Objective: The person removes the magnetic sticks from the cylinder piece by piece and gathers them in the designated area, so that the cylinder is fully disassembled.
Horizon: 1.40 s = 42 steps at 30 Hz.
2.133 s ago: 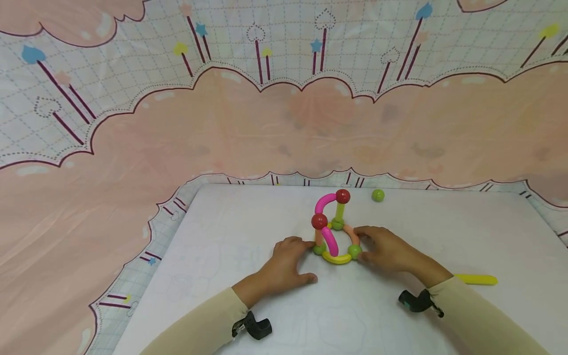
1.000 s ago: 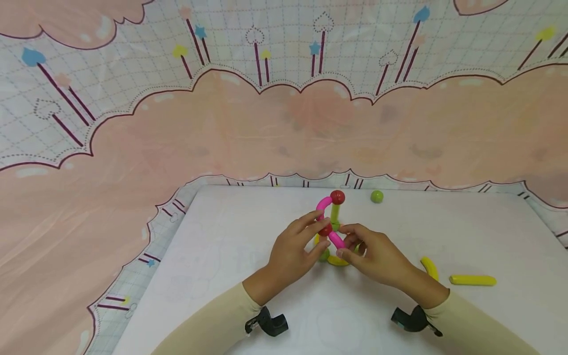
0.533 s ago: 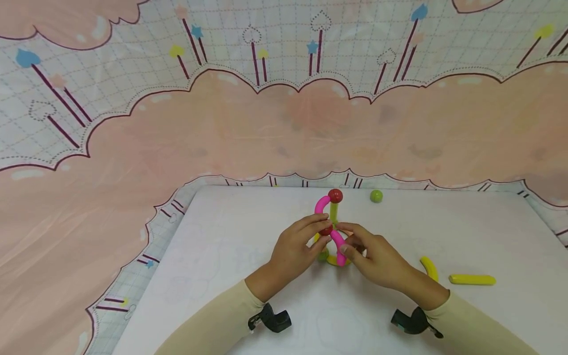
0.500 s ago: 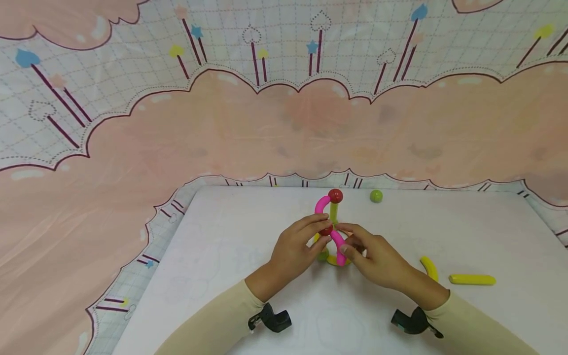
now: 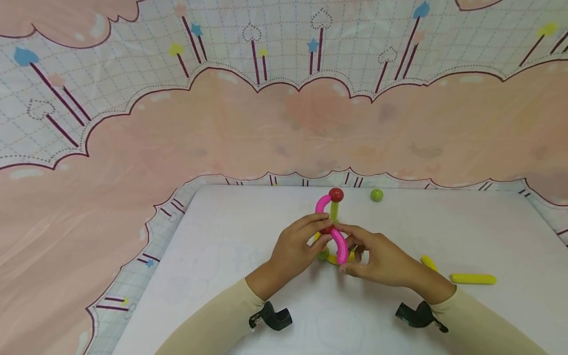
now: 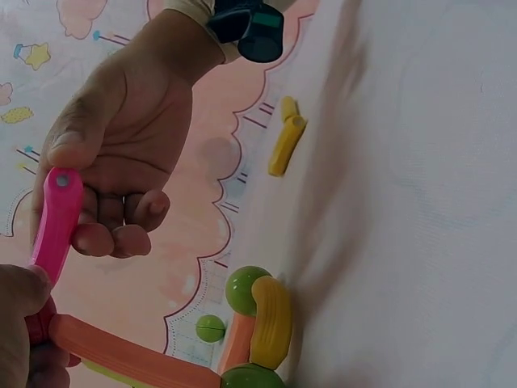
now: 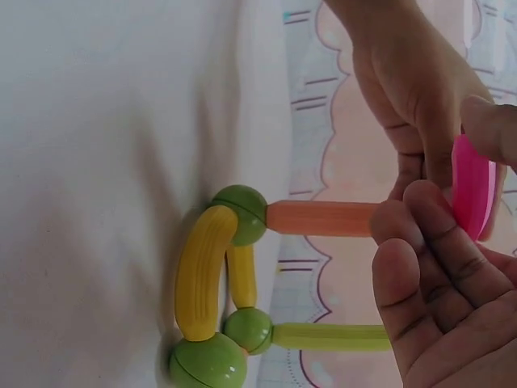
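Observation:
A toy frame of coloured rods and balls stands on the white tabletop. My left hand grips its lower red ball, largely covered by fingers. From that ball hangs a curved pink rod. My right hand holds this rod between thumb and fingers, the thumb at its free end. A second pink rod links to the upper red ball, on an upright lime rod. In the left wrist view, an orange rod joins the base, where green balls meet a yellow curved rod.
Behind the frame, near the table's far edge, lies a loose green ball. A straight yellow rod lies right of my right wrist. Partly hidden by that forearm is a curved yellow rod.
Both hands have risen from the frame's base, the left to the lower red ball, the right to the pink rod. That rod's free end has swung downward; my right thumb has slid to its tip.

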Available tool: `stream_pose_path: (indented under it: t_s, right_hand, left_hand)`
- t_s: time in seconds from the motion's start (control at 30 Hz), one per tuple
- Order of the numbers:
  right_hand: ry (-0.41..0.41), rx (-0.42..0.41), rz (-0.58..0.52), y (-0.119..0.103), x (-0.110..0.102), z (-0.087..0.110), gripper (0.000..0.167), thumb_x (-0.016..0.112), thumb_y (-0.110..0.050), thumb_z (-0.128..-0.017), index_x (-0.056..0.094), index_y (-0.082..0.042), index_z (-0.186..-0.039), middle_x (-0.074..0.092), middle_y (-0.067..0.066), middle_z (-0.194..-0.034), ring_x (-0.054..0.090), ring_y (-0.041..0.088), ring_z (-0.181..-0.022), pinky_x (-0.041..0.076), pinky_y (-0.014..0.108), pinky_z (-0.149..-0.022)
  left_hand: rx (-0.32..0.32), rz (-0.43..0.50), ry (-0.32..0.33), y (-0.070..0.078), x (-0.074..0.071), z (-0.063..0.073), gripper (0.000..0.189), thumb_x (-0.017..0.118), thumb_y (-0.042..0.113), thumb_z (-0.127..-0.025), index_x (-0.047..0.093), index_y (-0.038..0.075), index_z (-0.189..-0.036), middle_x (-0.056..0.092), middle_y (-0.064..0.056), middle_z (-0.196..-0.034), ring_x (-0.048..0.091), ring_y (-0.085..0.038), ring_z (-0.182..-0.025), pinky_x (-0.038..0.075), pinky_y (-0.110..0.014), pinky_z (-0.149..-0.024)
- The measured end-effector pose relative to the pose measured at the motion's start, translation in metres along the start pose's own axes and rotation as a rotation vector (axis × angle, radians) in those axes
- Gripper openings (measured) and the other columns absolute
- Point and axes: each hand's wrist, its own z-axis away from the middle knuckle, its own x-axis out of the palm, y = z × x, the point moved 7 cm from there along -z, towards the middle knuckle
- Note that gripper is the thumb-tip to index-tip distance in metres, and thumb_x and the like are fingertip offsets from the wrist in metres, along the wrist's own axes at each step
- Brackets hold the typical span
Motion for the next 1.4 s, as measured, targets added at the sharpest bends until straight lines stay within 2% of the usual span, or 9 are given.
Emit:
stream_pose_path:
  t_s: [0.17, 0.3, 0.47, 0.6, 0.77, 0.93, 1.2, 1.4]
  right_hand:
    - [0.034, -0.001, 0.008, -0.001, -0.003, -0.002, 0.087, 0.092, -0.025, -0.081, 0.047, -0.010, -0.154, 0.076, -0.013, -0.105, 0.067, 0.018, -0.086, 0.057, 0.034, -0.074]
    - [0.064, 0.015, 0.001, -0.001, -0.004, -0.003, 0.085, 0.094, -0.027, -0.079, 0.051, -0.011, -0.151, 0.074, -0.010, -0.110, 0.068, 0.024, -0.095, 0.059, 0.032, -0.077]
    - [0.114, 0.018, 0.015, 0.000, -0.006, -0.003, 0.084, 0.097, -0.027, -0.075, 0.056, -0.008, -0.145, 0.069, -0.006, -0.114, 0.065, 0.021, -0.104, 0.058, 0.026, -0.081]
    - [0.130, 0.016, 0.027, 0.000, -0.007, -0.002, 0.082, 0.098, -0.028, -0.073, 0.059, -0.007, -0.141, 0.067, -0.006, -0.113, 0.063, 0.024, -0.104, 0.058, 0.028, -0.081]
    - [0.145, 0.028, 0.058, 0.002, -0.009, 0.001, 0.078, 0.098, -0.030, -0.073, 0.061, -0.008, -0.138, 0.067, -0.007, -0.112, 0.062, 0.020, -0.104, 0.057, 0.028, -0.083]
    - [0.175, 0.033, 0.070, 0.005, -0.015, 0.006, 0.076, 0.098, -0.029, -0.072, 0.062, -0.010, -0.137, 0.065, -0.008, -0.110, 0.061, 0.020, -0.102, 0.054, 0.025, -0.082]
    - [0.164, 0.084, 0.101, 0.017, -0.024, 0.016, 0.077, 0.096, -0.038, -0.075, 0.061, -0.011, -0.138, 0.065, -0.005, -0.113, 0.060, 0.023, -0.105, 0.054, 0.027, -0.083]
    - [0.153, 0.131, 0.108, 0.023, -0.031, 0.027, 0.079, 0.095, -0.041, -0.076, 0.060, -0.012, -0.140, 0.064, -0.001, -0.115, 0.058, 0.024, -0.100, 0.054, 0.032, -0.079]
  left_hand:
    - [-0.001, 0.006, -0.005, 0.000, -0.001, -0.002, 0.038, 0.086, 0.011, -0.086, 0.075, 0.003, -0.122, 0.073, -0.010, -0.128, 0.069, -0.021, -0.122, 0.051, -0.023, -0.105]
    - [-0.001, 0.018, -0.008, 0.001, -0.001, -0.003, 0.038, 0.086, 0.011, -0.086, 0.076, 0.002, -0.122, 0.073, -0.011, -0.127, 0.069, -0.021, -0.122, 0.052, -0.024, -0.105]
    - [0.010, 0.006, -0.003, 0.002, -0.001, -0.003, 0.035, 0.085, 0.013, -0.088, 0.076, 0.002, -0.120, 0.074, -0.011, -0.125, 0.070, -0.020, -0.121, 0.052, -0.024, -0.105]
    - [0.025, -0.004, 0.009, 0.003, -0.001, -0.003, 0.036, 0.087, 0.011, -0.086, 0.077, 0.003, -0.119, 0.075, -0.010, -0.124, 0.070, -0.020, -0.121, 0.052, -0.024, -0.105]
    - [0.030, -0.009, 0.019, 0.003, -0.002, -0.003, 0.036, 0.088, 0.008, -0.084, 0.077, 0.003, -0.118, 0.075, -0.010, -0.124, 0.071, -0.020, -0.120, 0.052, -0.025, -0.105]
    - [0.019, -0.006, 0.008, 0.004, -0.002, -0.002, 0.034, 0.086, 0.011, -0.087, 0.077, 0.003, -0.118, 0.075, -0.011, -0.124, 0.070, -0.020, -0.121, 0.052, -0.024, -0.106]
    - [0.005, -0.003, -0.002, 0.004, -0.002, -0.002, 0.032, 0.084, 0.013, -0.089, 0.077, 0.003, -0.118, 0.075, -0.009, -0.125, 0.070, -0.019, -0.122, 0.051, -0.023, -0.106]
    - [-0.001, -0.012, -0.014, 0.004, -0.001, -0.001, 0.033, 0.084, 0.014, -0.089, 0.077, 0.003, -0.120, 0.074, -0.010, -0.126, 0.069, -0.019, -0.122, 0.051, -0.022, -0.105]
